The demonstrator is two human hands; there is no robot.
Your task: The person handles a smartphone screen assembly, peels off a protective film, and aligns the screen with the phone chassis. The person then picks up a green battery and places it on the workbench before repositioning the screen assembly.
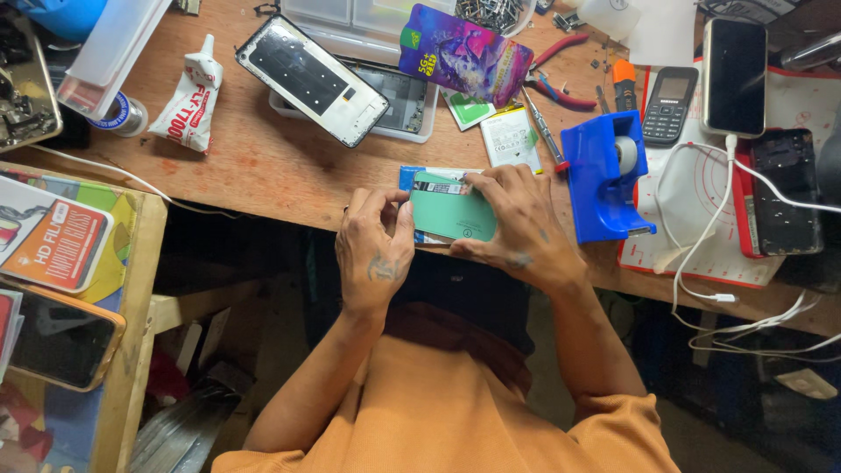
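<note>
From my head view, I pin the green phone back cover (451,210) flat at the near edge of the desk (263,166), my left hand (375,245) fingers pinching its left edge and my right hand (517,223) spread over its right side to steady it.

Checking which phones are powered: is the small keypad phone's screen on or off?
Off, as far as shows: the keypad phone lies face up on the mat, its screen a dull unlit grey.

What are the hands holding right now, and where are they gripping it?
Both hands hold a flat green phone battery at the table edge. The left hand pinches its left end; the right hand covers its right end, fingers along the top edge.
</note>
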